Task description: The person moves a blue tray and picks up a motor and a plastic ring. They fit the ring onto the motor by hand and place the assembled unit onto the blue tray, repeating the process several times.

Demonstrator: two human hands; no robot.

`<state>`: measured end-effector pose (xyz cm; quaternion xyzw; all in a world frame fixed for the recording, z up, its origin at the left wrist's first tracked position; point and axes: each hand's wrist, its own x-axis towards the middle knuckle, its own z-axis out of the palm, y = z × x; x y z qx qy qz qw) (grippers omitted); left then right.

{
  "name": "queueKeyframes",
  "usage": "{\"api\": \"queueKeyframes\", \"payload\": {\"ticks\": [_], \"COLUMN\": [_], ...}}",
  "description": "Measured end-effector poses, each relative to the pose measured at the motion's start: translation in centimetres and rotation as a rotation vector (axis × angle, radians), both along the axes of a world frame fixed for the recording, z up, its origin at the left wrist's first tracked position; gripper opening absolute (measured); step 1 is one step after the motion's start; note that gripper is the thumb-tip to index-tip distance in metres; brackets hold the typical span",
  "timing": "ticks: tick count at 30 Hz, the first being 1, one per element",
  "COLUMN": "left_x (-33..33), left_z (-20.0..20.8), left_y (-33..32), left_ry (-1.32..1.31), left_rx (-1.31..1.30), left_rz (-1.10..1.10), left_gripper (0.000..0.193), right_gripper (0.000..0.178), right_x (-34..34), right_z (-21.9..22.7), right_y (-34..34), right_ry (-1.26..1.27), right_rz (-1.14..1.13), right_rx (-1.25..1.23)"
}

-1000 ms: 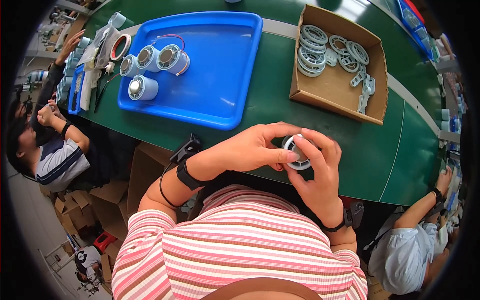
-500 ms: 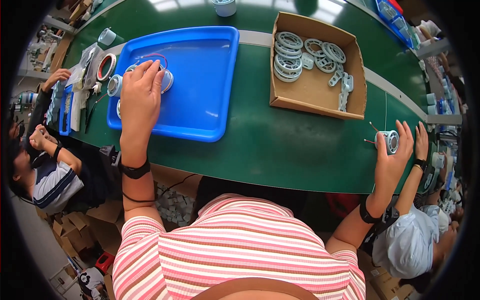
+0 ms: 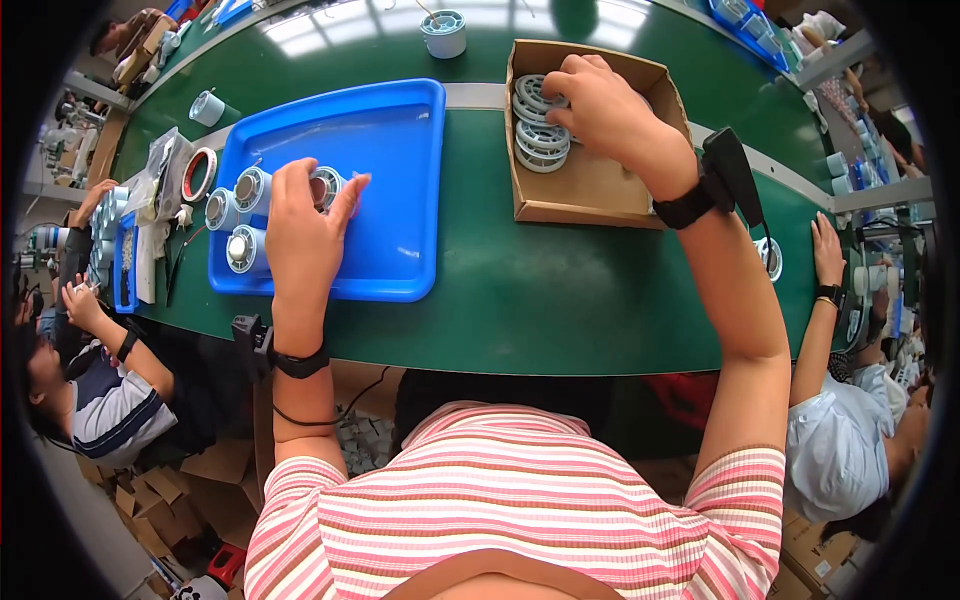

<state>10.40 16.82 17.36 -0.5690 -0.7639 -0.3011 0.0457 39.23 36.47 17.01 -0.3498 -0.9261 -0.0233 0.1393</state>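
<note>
My left hand (image 3: 305,225) is over the blue tray (image 3: 395,270), its thumb and fingers closed round a light-blue round housing (image 3: 326,186) with a coppery centre. Three similar housings (image 3: 246,250) stand just left of that hand in the tray. Up at the cardboard box (image 3: 585,209), my right hand (image 3: 612,112) reaches over the near wall. Its thumb and fingertips pinch the right edge of a pale spoked ring (image 3: 533,92) at the top of a stack. The palm hides much of the box's contents.
Another round housing (image 3: 769,258) sits near the right table edge, partly behind my forearm strap. A co-worker's hand (image 3: 827,250) rests beside it. Left of the tray lie a tape roll (image 3: 199,174) and plastic bags (image 3: 163,170). A cup-like part (image 3: 444,35) stands farther back.
My right hand has let go of the housing at the right table edge and moved left to the rings in the box. My left hand's fingers have spread lower around a housing in the tray.
</note>
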Motion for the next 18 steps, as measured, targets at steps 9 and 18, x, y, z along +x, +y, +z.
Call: {"api": "queueKeyframes", "payload": {"ticks": [9,18], "left_x": [-0.2,8.5], "left_z": [1.4,3.1], "left_y": [-1.9,-4.1], "left_ry": [-0.027,-0.519], "left_rx": [-0.103,-0.355], "left_rz": [-0.182,-0.794], "left_gripper": [0.058,0.056], "right_gripper": [0.021,0.038], "right_x": [2.4,6.9], "right_z": [6.3,1.1], "right_y": [-7.1,-17.4], "right_ry": [0.455,0.071], "right_rz": [0.125,0.047], "right_rx": [-0.21,-0.554]}}
